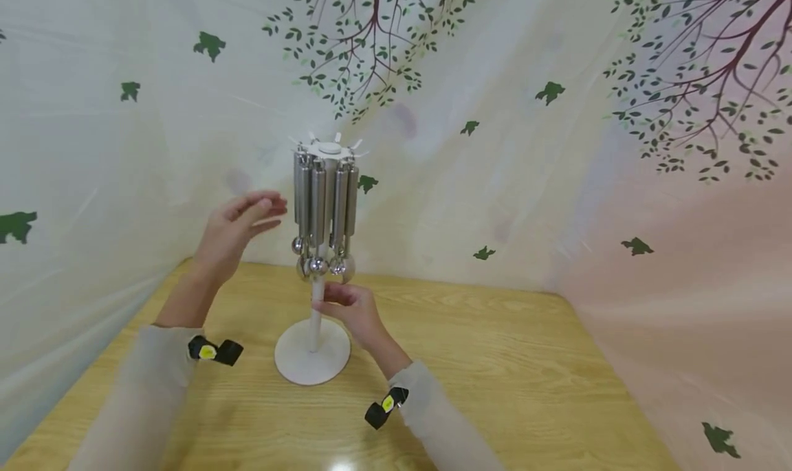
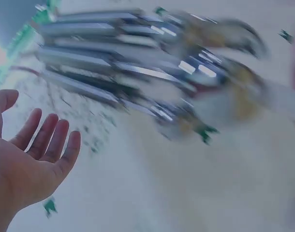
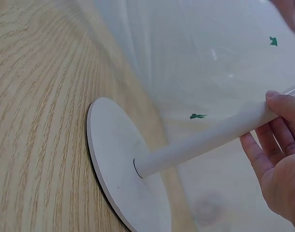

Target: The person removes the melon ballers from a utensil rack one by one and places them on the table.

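A white utensil stand has a round base (image 1: 293, 362), an upright pole (image 1: 314, 330) and a hooked top (image 1: 329, 148). Several steel utensils (image 1: 318, 206) with rounded, shiny lower ends hang around it; motion blurs them in the left wrist view, and their exact kinds cannot be told. My right hand (image 1: 355, 313) holds the pole below them, thumb on one side and fingers on the other, also plain in the right wrist view. To the left of the utensils my left hand (image 1: 229, 234) is raised, fingers loosely extended, apart from them and holding nothing.
The stand rests on a light wood-grain table (image 1: 495, 361). Behind it hangs a pale curtain (image 1: 433, 203) printed with branches and green leaves, which continues along both sides. Each wrist wears a black strap with a small camera.
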